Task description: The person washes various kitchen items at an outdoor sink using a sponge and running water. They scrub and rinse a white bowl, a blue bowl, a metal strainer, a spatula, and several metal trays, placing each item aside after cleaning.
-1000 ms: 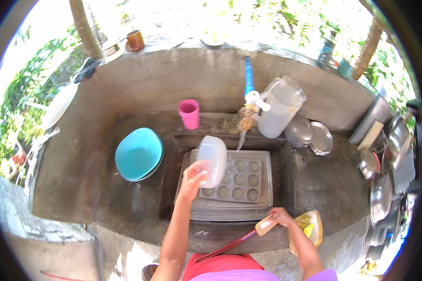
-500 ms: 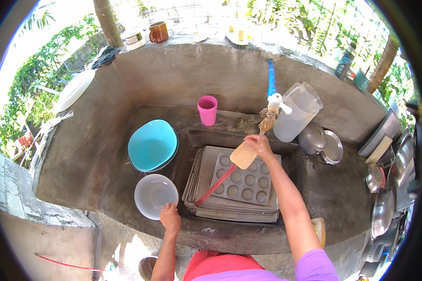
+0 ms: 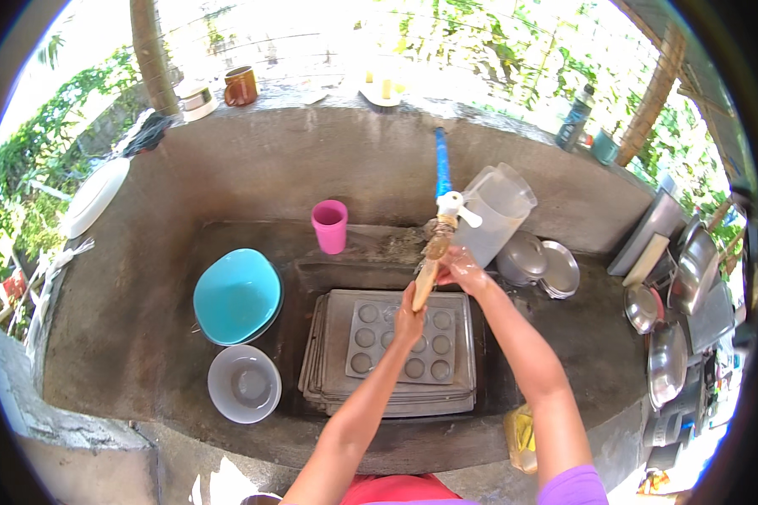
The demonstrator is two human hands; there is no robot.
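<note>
Under the tap, I hold a spatula with a cream blade [image 3: 425, 284], now seen nearly edge-on. My left hand [image 3: 408, 315] is closed around its lower end, and its red handle is hidden from sight. Wet fingers of my right hand [image 3: 461, 269] press on the blade's right side, close below the cloth-wrapped tap [image 3: 449, 204]. Beneath both hands lies a muffin tin [image 3: 366, 337] with round cups, resting on a stack of baking trays [image 3: 328, 383] in the sunken basin. The white bowl [image 3: 244, 384] stands apart to the left, with some liquid in it.
Left of the basin sits a turquoise tub [image 3: 237, 296]; a pink tumbler [image 3: 330, 227] stands behind. Clear plastic pitchers [image 3: 490, 215] and metal pots [image 3: 524, 257] are right of the tap. Pans [image 3: 667, 364] crowd the far right. A yellow packet [image 3: 521, 438] lies by the front edge.
My left hand has let go of the white bowl's rim and come up to grip the spatula. The blade has turned from face-on to edge-on. The whole view has shifted.
</note>
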